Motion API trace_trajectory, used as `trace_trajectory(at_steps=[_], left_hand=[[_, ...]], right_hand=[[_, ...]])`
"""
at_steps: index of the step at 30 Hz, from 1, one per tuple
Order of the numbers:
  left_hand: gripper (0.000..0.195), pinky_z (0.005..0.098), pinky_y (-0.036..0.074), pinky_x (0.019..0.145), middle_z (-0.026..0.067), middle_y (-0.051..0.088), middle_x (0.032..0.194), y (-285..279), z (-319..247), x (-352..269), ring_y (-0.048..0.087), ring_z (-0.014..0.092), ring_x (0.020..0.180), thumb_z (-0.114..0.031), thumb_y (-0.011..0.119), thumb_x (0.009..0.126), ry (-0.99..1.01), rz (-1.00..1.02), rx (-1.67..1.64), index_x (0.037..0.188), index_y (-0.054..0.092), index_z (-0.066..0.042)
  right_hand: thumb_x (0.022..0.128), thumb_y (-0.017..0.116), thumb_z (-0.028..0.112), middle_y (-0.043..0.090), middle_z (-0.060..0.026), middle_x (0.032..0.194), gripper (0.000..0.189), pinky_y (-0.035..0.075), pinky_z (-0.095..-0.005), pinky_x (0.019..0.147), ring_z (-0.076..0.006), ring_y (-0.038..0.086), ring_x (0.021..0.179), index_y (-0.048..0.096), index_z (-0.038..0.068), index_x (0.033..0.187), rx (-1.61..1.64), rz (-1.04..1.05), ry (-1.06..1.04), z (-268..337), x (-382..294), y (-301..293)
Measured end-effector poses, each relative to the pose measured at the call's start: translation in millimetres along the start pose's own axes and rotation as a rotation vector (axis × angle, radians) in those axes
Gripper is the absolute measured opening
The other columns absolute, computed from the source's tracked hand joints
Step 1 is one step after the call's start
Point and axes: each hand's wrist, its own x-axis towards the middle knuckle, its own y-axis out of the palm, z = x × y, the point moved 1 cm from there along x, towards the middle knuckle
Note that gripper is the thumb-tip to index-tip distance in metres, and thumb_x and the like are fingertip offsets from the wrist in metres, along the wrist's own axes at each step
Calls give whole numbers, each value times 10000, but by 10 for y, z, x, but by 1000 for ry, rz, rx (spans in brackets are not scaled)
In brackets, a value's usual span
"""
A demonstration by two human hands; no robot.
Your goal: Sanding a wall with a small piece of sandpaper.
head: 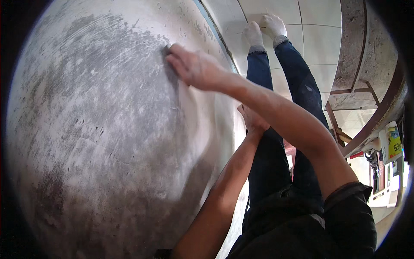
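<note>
A mottled grey-and-white plastered wall (113,97), scratched and streaked, fills the left side. My right hand (197,68), blurred by motion, reaches across my body to it. Its bent fingers grip a small dark flat piece (167,51) against the plaster; most of that piece is hidden, so its exact kind is unclear. Lower down, my left hand (255,119) is beside my thigh, close to the wall, partly covered by my right forearm. No object shows in it. Whether it leans on my leg or the wall cannot be told.
Pale floor tiles (318,42) lie under my feet, bordered by a bluish strip (213,26) along the wall's base. To the right stand a brown frame (351,91) and a curved-looking dark edge (372,129). A yellow-and-white package (392,142) bearing writing is near it.
</note>
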Motion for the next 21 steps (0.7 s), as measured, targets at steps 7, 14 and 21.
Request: trace_trajectory(at_steps=[7, 14, 21], left_hand=[[693, 588, 260, 990, 111, 486, 1380, -375, -262, 112, 408, 326, 1246, -597, 610, 875, -132, 165, -142, 1405, 478, -170], [292, 436, 386, 821, 101, 556, 997, -216, -45, 158, 505, 306, 1002, -349, 658, 872, 346, -459, 365, 974, 571, -90], [152, 433, 377, 644, 89, 513, 781, -246, -375, 111, 487, 276, 731, -160, 661, 845, 171, -456, -66, 784, 538, -95]], right_hand=[[1062, 393, 347, 620, -214, 721, 259, 485, -505, 584, -400, 648, 638, 462, 103, 1118, -47, 30, -188, 528, -275, 33], [1055, 421, 327, 613, -176, 723, 203, 493, -474, 559, -386, 621, 588, 467, 138, 1113, -44, 23, -203, 467, -97, 71], [1036, 459, 359, 628, -148, 699, 230, 495, -496, 668, -372, 653, 695, 540, 147, 1079, 77, -49, 9, 289, -200, -48]])
